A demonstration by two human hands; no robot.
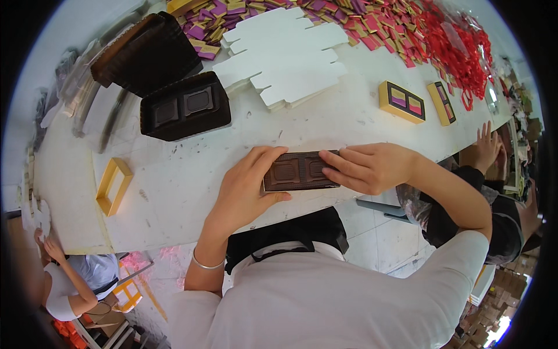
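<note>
A dark brown plastic tray (298,171) with two square recesses lies level at the near edge of the table, in front of my body. My left hand (243,179) grips its left end, the thumb along the near side and the fingers over the far corner. On its right end rest the fingers of my right hand (365,168), bent over the top and partly covering the right recess. A thin pale edge shows at the tray's left end; I cannot tell whether it sits in a box.
Stacked brown trays (186,107) stand far left, beside flat white cardboard blanks (285,52). A yellow box frame (114,186) lies left; two yellow window boxes (402,102) lie right. Behind are small wrapped pieces (372,26) and red ribbons (459,49). Other people's hands (488,148) flank the table.
</note>
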